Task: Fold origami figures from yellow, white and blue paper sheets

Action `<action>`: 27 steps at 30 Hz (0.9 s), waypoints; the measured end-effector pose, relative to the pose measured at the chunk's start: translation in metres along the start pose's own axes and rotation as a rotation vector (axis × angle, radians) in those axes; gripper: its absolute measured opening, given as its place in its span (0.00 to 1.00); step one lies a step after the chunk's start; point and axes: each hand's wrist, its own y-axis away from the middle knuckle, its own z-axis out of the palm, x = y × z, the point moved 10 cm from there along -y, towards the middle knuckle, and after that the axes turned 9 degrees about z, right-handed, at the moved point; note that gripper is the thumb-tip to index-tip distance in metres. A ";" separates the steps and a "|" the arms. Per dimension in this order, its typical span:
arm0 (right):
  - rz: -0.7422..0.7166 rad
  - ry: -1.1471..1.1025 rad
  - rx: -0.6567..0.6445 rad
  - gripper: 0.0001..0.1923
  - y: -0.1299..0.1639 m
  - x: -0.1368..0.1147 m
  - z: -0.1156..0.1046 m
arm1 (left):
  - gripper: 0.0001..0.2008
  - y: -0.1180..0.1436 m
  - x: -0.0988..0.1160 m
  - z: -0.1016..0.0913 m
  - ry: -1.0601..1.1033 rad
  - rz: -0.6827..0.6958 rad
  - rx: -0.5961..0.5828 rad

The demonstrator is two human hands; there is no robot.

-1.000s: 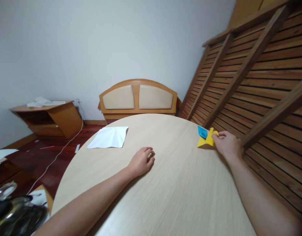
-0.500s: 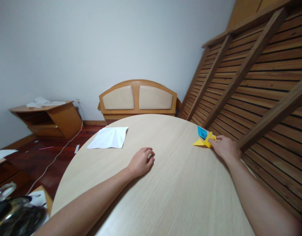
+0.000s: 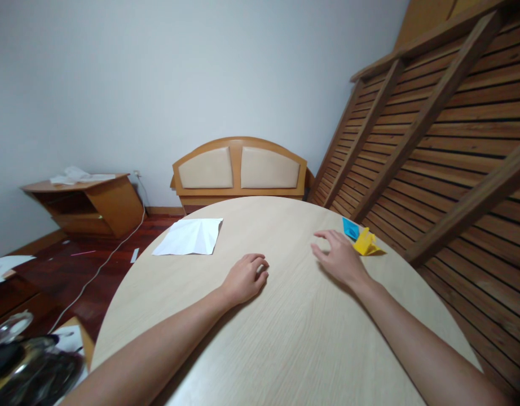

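Observation:
A folded yellow paper figure (image 3: 365, 242) lies near the right edge of the round wooden table (image 3: 285, 332), touching a smaller folded blue paper piece (image 3: 350, 228) behind it. My right hand (image 3: 338, 256) hovers just left of them with fingers spread and holds nothing. In the middle of the table my left hand (image 3: 245, 277) rests with its fingers curled in, nothing in it. A creased white sheet of paper (image 3: 189, 237) lies flat at the table's far left edge.
A slatted wooden bed frame (image 3: 446, 129) leans along the right side. A padded headboard (image 3: 239, 167) stands against the wall behind the table. A low wooden cabinet (image 3: 86, 203) and a white cable (image 3: 103, 262) are on the left floor. A dark shiny object (image 3: 27, 366) sits bottom left.
My right hand has let go of the yellow paper figure and moved left, away from it, with fingers opening. The figure now lies on the table. My left hand has stayed put.

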 end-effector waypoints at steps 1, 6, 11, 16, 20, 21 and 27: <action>-0.049 -0.032 -0.095 0.18 0.007 -0.015 0.016 | 0.10 0.000 0.000 0.000 -0.002 0.004 -0.002; -0.233 -0.126 -0.526 0.35 0.043 -0.049 0.077 | 0.10 0.001 0.001 0.000 -0.016 0.014 -0.005; -0.242 -0.140 -0.623 0.35 0.047 -0.039 0.086 | 0.11 0.001 -0.006 -0.006 -0.113 0.007 -0.049; -0.247 -0.145 -0.625 0.35 0.045 -0.041 0.082 | 0.19 0.009 -0.066 -0.047 -0.416 -0.254 -0.022; -0.245 -0.144 -0.619 0.34 0.047 -0.040 0.083 | 0.29 0.030 -0.122 -0.078 -0.582 -0.505 0.030; -0.243 -0.148 -0.614 0.34 0.046 -0.040 0.082 | 0.31 0.034 -0.131 -0.081 -0.597 -0.543 0.032; -0.231 -0.142 -0.651 0.34 0.035 -0.045 0.081 | 0.28 0.039 -0.144 -0.068 -0.482 -0.663 -0.090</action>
